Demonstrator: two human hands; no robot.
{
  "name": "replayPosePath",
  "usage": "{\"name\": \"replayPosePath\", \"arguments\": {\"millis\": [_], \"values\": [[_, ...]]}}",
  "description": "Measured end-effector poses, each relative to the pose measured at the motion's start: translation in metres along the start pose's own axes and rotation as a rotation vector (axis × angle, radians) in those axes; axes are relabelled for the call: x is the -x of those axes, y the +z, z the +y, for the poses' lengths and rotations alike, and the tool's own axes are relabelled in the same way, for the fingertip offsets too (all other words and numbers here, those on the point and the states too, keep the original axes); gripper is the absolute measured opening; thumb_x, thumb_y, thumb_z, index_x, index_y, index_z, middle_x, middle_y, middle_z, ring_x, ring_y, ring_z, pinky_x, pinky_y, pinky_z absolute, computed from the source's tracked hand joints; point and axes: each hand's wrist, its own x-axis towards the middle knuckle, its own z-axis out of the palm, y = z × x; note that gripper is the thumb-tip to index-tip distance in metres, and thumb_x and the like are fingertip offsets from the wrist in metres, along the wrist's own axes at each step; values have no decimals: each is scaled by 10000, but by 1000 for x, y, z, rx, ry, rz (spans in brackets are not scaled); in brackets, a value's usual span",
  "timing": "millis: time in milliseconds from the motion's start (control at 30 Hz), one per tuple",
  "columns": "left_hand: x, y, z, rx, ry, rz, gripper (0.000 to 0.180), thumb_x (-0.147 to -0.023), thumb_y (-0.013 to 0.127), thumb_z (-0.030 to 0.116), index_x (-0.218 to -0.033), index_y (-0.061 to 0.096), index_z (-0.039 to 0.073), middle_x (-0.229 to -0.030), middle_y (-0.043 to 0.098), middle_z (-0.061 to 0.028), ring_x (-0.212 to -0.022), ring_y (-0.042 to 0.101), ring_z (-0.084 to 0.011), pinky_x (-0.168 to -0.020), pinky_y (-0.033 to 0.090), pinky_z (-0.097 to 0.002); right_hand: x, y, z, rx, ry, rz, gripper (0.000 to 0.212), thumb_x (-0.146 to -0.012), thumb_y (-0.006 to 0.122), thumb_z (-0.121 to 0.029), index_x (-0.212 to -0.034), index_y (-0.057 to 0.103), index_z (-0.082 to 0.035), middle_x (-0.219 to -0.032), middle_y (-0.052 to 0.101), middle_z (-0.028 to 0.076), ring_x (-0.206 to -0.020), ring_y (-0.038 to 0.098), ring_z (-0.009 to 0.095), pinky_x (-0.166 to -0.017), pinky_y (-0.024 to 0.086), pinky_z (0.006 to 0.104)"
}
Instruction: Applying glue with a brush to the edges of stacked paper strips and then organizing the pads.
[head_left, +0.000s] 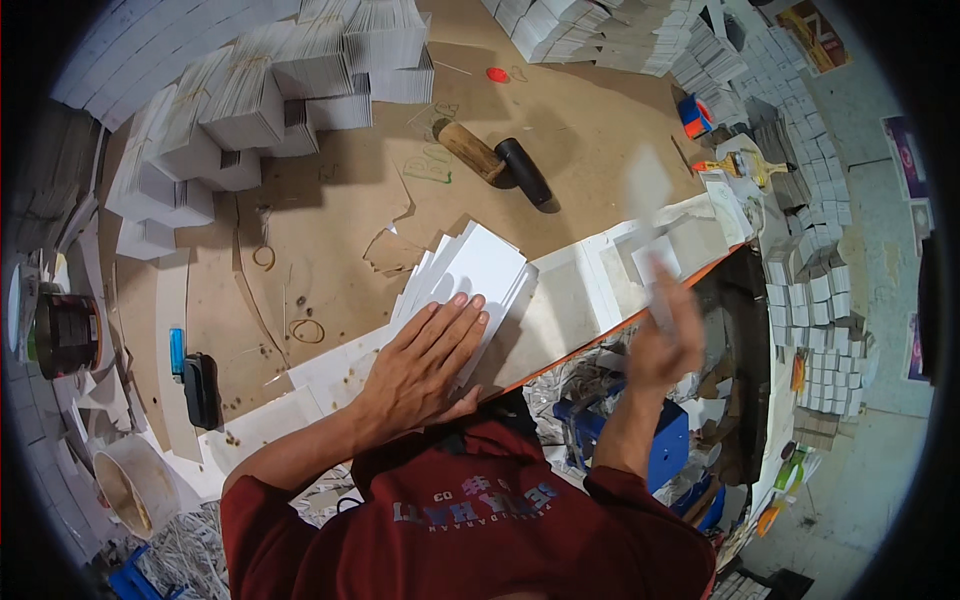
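Note:
My left hand (pixel 428 345) lies flat on a fanned stack of white cards (pixel 478 262) near the table's front edge. Its fingers are stretched out over the top card, and the thumb shows by the stack's near edge. To the right, my right hand (pixel 668 335) is raised over the front edge, smeared by motion. A pale, long, flat piece (pixel 650 190) sticks up from its fingers, too blurred to name. Beyond the stack, a mallet with a black head (pixel 523 175) and wooden handle (pixel 467 147) lies on the brown tabletop (pixel 350 200).
Banded bundles of folded white card (pixel 240 105) stand in rows at the far left, more (pixel 600 35) at the far right. A black stapler-like object (pixel 201 390) and blue lighter (pixel 177 350) lie left. Paper scraps and a blue crate (pixel 665 450) sit below the edge.

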Motion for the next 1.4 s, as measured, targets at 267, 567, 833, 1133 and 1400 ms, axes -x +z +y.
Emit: {"name": "replayPosePath", "arguments": {"millis": [267,567,833,1133,1400], "values": [[3,-2,6,-156,91,93,791,-842,719,452,-1475,494,34,-1511,470,-185,-1434,421,-346,-1225,293,-497,2,59,-34,-633,1174,-472,585,-919,768,-142,-1421,517,24,-801,690,116,-647,670,237,-598,536,336],[7,8,2,-26,14,36,681,-826,741,454,-1302,556,5,-1365,518,-245,-1315,495,-423,-1159,367,-524,55,-6,111,437,294,-478,668,-794,783,-182,-1394,550,0,-1353,563,200,-1236,528,375,-1058,455,481],[3,1,0,-6,-2,38,707,-839,733,443,-1358,537,4,-1557,439,-209,-1469,386,-381,-1218,320,-478,63,-27,140,9,550,-395,278,-986,644,-108,-1227,700,18,-1251,702,184,-1164,652,258,-1025,474,405],[3,4,-2,-46,36,62,780,-850,699,414,-1485,484,16,-1584,438,-123,-1488,386,-279,-1241,297,-441,-8,15,-21,-11,-160,-166,307,-895,704,114,-1192,715,35,-1112,753,192,-1019,731,266,-887,600,411],[-2,1,2,0,48,71,786,-820,733,376,-1484,477,43,-1496,494,-180,-1440,432,-367,-1201,332,-502,18,59,5,-743,1145,-698,733,-987,708,-154,-1568,284,-12,-902,702,165,-729,712,171,-492,567,293]]}}
